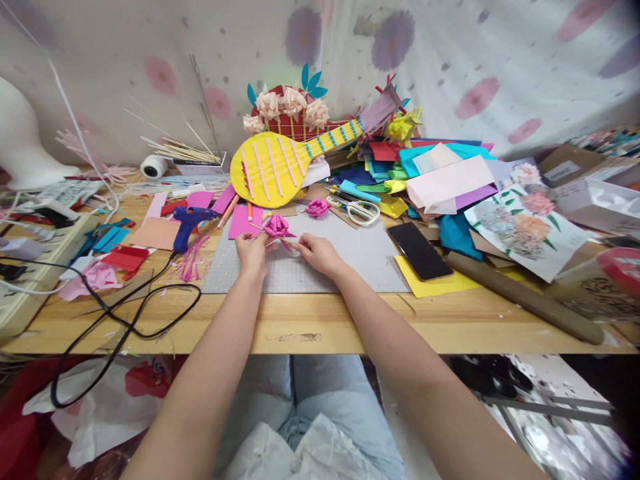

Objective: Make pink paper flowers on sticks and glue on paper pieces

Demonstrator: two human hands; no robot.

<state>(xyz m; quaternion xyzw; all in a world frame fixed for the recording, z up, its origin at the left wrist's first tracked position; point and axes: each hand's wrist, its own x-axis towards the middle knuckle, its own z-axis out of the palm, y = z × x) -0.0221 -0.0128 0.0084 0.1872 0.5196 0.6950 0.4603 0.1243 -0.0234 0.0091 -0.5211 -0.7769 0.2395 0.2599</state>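
Observation:
Both hands rest on a grey cutting mat on the wooden table. My left hand is closed, pinching the base of a pink paper flower that sits just above its fingers. My right hand is closed too, its fingertips pinching a thin pink strip that runs to the flower. A second pink paper flower lies a little further back on the mat.
A blue glue gun with a black cord stands left of the mat. Behind are a yellow paper guitar, scissors, a heap of coloured paper and a black phone on a yellow sheet.

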